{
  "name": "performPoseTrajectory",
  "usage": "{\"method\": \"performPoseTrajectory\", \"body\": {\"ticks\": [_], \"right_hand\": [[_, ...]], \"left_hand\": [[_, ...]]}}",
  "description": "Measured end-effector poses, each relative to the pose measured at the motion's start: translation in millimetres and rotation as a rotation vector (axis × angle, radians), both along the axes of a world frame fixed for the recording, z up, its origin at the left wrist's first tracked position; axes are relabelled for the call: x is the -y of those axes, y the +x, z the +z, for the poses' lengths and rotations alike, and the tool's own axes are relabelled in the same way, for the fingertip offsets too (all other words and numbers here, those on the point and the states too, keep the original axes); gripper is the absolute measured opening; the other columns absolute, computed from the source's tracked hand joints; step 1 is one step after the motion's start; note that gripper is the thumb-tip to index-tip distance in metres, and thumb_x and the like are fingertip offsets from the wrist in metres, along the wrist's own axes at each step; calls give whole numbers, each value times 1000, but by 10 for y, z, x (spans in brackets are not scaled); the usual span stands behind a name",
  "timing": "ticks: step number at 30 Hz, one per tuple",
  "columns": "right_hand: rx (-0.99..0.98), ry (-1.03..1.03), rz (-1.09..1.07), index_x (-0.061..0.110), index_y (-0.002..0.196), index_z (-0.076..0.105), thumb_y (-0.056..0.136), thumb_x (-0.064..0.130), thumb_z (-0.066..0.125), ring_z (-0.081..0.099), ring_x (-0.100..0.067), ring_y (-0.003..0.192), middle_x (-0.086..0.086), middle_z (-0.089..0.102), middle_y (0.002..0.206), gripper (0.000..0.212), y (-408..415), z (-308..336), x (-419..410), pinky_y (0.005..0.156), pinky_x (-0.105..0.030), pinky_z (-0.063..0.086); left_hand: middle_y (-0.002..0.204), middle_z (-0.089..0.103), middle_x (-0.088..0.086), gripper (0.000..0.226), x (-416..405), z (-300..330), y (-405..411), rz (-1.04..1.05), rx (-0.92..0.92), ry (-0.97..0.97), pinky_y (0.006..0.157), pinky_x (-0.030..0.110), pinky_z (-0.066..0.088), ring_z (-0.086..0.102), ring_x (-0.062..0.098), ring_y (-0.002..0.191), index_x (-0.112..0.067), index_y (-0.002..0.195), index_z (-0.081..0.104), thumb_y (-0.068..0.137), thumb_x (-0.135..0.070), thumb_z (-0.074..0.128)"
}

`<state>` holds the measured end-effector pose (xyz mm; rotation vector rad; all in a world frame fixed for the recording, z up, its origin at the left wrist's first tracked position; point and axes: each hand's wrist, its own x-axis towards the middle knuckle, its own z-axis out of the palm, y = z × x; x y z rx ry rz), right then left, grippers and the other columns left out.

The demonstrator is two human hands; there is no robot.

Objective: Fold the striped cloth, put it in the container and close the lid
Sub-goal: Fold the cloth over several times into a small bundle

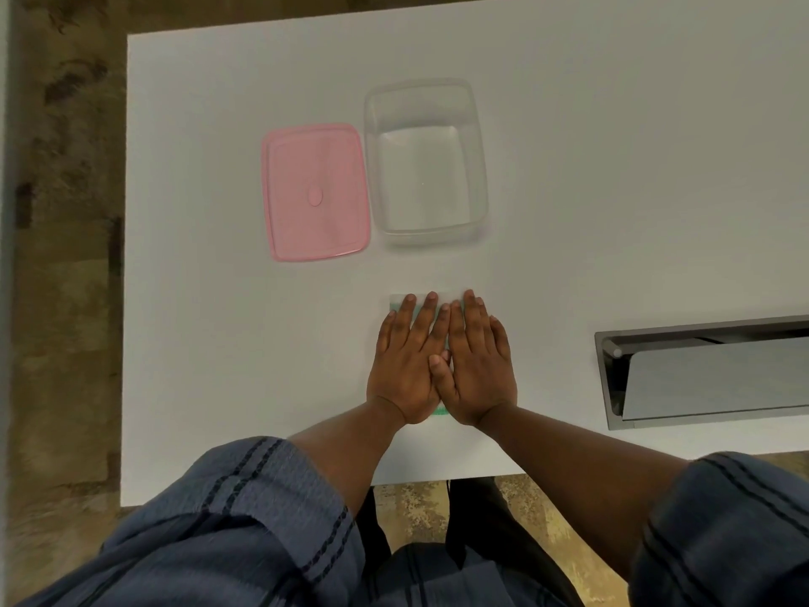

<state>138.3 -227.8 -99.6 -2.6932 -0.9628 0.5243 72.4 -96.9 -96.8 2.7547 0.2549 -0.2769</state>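
The striped cloth (396, 302) lies folded into a small rectangle near the table's front edge. Both my hands cover most of it; only its far edge and a green-striped bit at the near edge show. My left hand (405, 365) and my right hand (475, 365) press flat on it side by side, fingers stretched out, thumbs touching. The clear container (479, 186) stands open and empty farther back, straight beyond my hands. Its pink lid (315, 192) lies flat on the table just left of the container.
The white table (219, 343) ends close in front of me. A grey metal recess with a sloping flap (700, 374) is set into the table at the right. Mottled brown floor lies along the left side.
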Motion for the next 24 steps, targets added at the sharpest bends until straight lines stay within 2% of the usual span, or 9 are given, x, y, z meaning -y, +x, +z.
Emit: {"method": "performPoseTrajectory", "body": {"ticks": [2, 6, 13, 24], "right_hand": [[-2, -2, 1, 7, 161, 9, 100, 54, 14, -3, -25, 158, -15, 0, 171, 77, 3, -1, -5, 127, -46, 9], [-5, -14, 7, 8, 162, 8, 100, 56, 9, -3, -25, 158, -14, -1, 171, 78, 5, -3, -6, 127, -47, 10], [-9, -18, 9, 8, 162, 8, 99, 57, 4, -4, -25, 158, -14, -2, 171, 80, 10, -7, -11, 127, -47, 9], [-9, 32, -18, 9, 162, 10, 101, 54, 6, 0, -24, 159, -14, 3, 171, 76, -5, 9, -6, 128, -44, 8]], "left_hand": [[170, 4, 6, 66, -2, -11, 0, -1, -1, 11, 127, 50, 11, -4, 29, 157, -16, 162, 10, 102, -44, 3], [170, 2, 6, 65, 0, -46, -6, -5, 3, 18, 127, 50, 9, -5, 29, 157, -16, 162, 8, 102, -42, 15], [171, -2, 6, 66, 0, -65, 1, -6, -9, 21, 127, 49, 6, -8, 28, 157, -15, 162, 6, 102, -41, 17], [170, -1, 3, 68, -9, -80, -12, 1, 15, 0, 128, 46, 1, -9, 26, 157, -18, 162, 7, 102, -41, 32]]}}
